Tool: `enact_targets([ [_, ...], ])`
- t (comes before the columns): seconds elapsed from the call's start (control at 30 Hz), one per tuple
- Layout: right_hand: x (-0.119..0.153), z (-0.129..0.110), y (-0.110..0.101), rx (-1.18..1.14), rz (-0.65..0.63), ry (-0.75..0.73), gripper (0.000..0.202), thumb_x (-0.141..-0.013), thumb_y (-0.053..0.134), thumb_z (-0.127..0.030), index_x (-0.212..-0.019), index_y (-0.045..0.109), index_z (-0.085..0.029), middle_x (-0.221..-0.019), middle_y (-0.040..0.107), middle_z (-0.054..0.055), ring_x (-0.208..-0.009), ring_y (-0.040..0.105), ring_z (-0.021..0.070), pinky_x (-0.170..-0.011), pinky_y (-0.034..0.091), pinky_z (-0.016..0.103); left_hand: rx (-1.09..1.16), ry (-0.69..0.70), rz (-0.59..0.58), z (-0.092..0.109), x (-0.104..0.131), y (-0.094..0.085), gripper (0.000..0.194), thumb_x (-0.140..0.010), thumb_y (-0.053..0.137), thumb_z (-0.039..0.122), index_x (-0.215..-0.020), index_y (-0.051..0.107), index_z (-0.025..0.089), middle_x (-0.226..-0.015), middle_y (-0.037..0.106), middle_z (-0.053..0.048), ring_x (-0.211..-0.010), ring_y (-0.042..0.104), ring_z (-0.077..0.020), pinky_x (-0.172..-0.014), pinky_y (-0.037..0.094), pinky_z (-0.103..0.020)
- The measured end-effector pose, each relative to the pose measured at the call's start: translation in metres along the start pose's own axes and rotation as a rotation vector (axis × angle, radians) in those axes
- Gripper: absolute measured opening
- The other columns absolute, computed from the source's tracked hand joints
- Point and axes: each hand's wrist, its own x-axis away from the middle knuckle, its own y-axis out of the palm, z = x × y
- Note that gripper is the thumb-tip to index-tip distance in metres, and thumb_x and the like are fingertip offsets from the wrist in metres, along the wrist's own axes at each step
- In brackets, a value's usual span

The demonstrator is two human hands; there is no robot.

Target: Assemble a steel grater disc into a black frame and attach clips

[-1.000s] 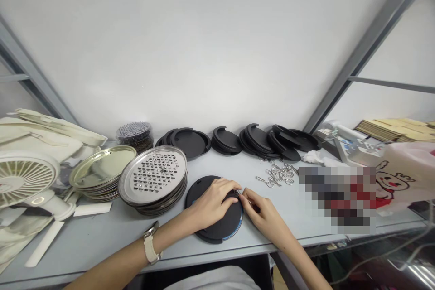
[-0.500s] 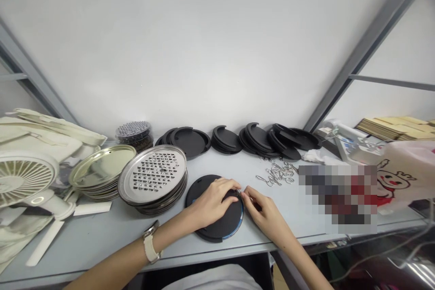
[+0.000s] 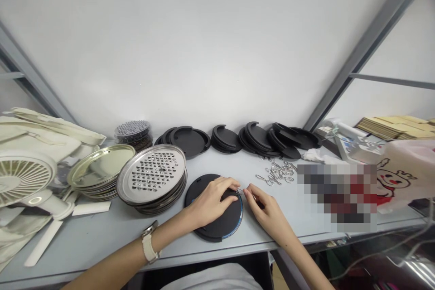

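Note:
A black round disc (image 3: 226, 226) lies flat on the table before me, a strip of blue showing along its right edge. My left hand (image 3: 217, 199) lies across it, thumb and forefinger closed at the right rim. Just beside that rim, my right hand (image 3: 263, 206) pinches a small thin metal wire piece (image 3: 240, 190) between thumb and forefinger. The piece reaches across to my left fingertips; its exact shape is mostly hidden by the fingers. Beyond my right hand lies a loose heap of silver wire loops (image 3: 280, 172).
Left of the disc stand a stack of perforated metal discs (image 3: 127, 186) and a stack of shiny round plates (image 3: 108, 156). Black round holders (image 3: 192, 142) line the wall. A white fan (image 3: 23, 179) stands at far left; a printed bag (image 3: 408, 163) sits at right.
My right hand has drawn slightly right, away from the rim, and a short length of metal now shows between the two hands. My left hand stays on the disc.

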Motion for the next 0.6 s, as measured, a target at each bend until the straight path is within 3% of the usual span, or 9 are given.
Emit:
enact_targets([
  [0.23, -0.0015, -0.0083, 0.0014, 0.057, -0.071, -0.049, 0.027, -0.097, 0.034, -0.033, -0.078, 0.05, -0.02, -0.064, 0.048, -0.003, -0.057, 0.045, 0.0133, -0.055, 0.034, 0.022, -0.043, 0.047, 0.03, -0.0011, -0.0004, 0.0, 0.023, -0.085, 0.056, 0.01, -0.106, 0.056, 0.021, -0.107, 0.061, -0.004, -0.105, 0.054, -0.0193, -0.094, 0.042, -0.034],
  [0.6, -0.0006, -0.0072, 0.0004, 0.028, -0.08, -0.032, 0.031, -0.096, 0.036, -0.037, -0.072, 0.048, -0.02, -0.058, 0.039, -0.006, -0.054, 0.037, 0.0113, -0.05, 0.029, 0.022, -0.042, 0.02, 0.012, -0.001, -0.0028, 0.0002, 0.02, -0.085, 0.056, 0.009, -0.101, 0.058, 0.021, -0.103, 0.065, -0.002, -0.1, 0.058, -0.0188, -0.091, 0.041, -0.033],
])
